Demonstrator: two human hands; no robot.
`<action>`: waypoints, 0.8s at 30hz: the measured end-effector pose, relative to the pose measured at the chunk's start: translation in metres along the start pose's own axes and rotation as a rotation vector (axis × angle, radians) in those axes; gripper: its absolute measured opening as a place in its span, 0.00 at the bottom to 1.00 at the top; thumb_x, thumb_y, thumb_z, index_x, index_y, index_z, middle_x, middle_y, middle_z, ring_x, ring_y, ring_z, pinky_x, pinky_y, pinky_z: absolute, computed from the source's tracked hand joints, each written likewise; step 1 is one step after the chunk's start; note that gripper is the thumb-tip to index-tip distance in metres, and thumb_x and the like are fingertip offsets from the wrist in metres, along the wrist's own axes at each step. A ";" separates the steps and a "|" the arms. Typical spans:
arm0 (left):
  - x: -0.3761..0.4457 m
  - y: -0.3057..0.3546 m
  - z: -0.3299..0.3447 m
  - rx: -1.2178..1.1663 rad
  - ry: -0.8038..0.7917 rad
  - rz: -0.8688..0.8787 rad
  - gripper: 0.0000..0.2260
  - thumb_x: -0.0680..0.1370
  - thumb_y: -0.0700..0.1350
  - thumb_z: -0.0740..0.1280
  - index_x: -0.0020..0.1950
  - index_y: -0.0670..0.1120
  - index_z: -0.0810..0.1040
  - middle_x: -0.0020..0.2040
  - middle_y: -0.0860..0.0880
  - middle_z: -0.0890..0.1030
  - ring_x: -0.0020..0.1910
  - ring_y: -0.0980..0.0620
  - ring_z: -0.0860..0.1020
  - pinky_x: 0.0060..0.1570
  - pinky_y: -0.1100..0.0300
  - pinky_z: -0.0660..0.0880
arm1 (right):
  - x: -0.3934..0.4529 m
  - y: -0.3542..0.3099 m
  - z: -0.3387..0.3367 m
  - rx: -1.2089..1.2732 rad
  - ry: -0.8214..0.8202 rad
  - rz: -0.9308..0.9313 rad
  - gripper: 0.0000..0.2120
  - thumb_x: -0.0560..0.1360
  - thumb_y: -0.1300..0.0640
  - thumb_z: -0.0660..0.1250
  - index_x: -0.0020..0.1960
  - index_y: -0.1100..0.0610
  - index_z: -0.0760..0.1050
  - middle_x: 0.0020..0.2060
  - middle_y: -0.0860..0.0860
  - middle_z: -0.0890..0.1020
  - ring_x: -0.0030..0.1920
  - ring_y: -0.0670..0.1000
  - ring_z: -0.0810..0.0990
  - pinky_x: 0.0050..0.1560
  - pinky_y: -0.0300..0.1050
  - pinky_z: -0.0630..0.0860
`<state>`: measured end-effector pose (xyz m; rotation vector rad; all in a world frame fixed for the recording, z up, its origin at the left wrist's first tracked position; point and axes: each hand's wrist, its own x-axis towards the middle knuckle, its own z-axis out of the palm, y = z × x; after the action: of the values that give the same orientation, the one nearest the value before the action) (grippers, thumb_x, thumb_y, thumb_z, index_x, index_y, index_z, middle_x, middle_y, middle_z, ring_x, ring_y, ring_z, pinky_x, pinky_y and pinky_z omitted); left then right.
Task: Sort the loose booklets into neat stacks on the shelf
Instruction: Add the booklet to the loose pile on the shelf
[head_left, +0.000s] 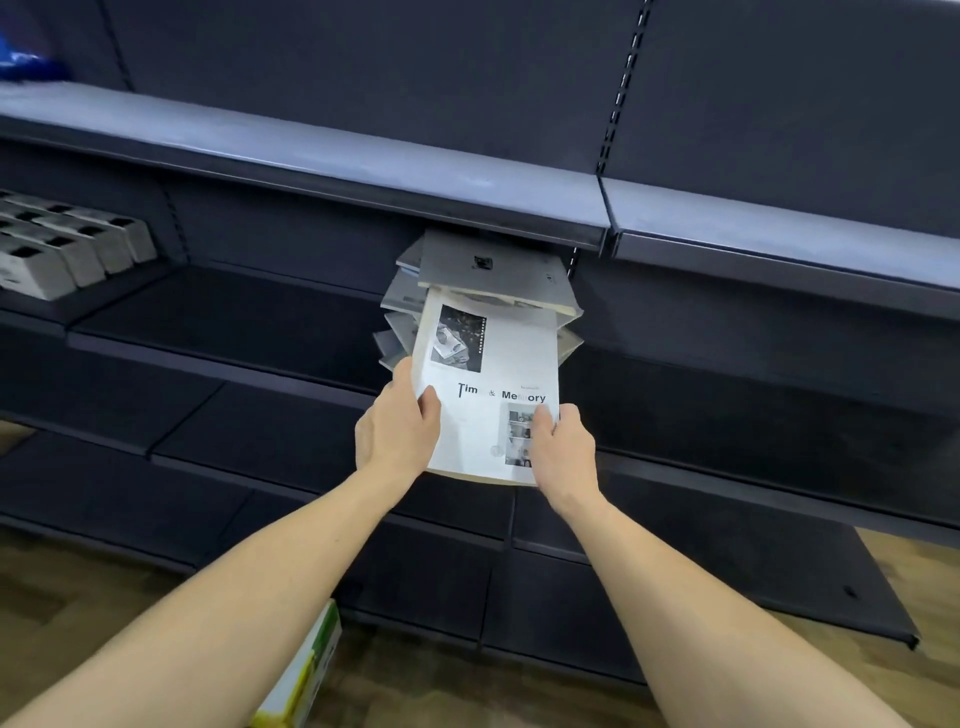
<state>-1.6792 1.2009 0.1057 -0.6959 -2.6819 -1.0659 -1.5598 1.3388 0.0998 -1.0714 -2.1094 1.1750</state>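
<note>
Both forearms reach forward and up toward the white booklet, which serves as the reference here. The left hand grips its lower left edge, thumb curled onto the cover and fingers hidden behind. The right hand pinches its lower right corner, thumb on the cover. The booklet is held tilted, its top end touching a messy pile of booklets just above and behind it, fanned out crookedly on the dark shelf. Above the booklet runs a paler upper shelf board. Far left of it sit grey boxes in rows. Below lie wooden floor and a yellow-green carton.
</note>
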 end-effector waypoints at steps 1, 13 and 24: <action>-0.003 0.002 0.000 -0.006 0.008 -0.003 0.16 0.82 0.49 0.55 0.69 0.50 0.63 0.40 0.51 0.77 0.37 0.49 0.75 0.34 0.56 0.66 | -0.002 0.001 -0.002 0.001 -0.001 -0.012 0.15 0.83 0.46 0.54 0.51 0.57 0.69 0.44 0.51 0.79 0.43 0.53 0.80 0.43 0.55 0.79; 0.032 0.032 -0.009 -0.039 0.023 0.023 0.13 0.80 0.48 0.55 0.63 0.49 0.69 0.39 0.50 0.78 0.36 0.48 0.76 0.36 0.53 0.73 | 0.025 -0.024 -0.021 0.081 0.062 -0.046 0.14 0.83 0.49 0.56 0.49 0.59 0.70 0.41 0.50 0.77 0.37 0.48 0.74 0.34 0.43 0.69; 0.127 0.008 0.007 -0.240 -0.200 -0.046 0.19 0.80 0.46 0.58 0.71 0.45 0.70 0.59 0.44 0.79 0.50 0.44 0.79 0.45 0.53 0.75 | 0.092 -0.065 0.005 0.442 0.073 0.343 0.13 0.78 0.45 0.67 0.51 0.55 0.79 0.43 0.49 0.85 0.38 0.48 0.83 0.33 0.40 0.74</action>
<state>-1.7869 1.2560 0.1463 -0.8251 -2.7743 -1.4173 -1.6413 1.3915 0.1578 -1.2607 -1.5396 1.6377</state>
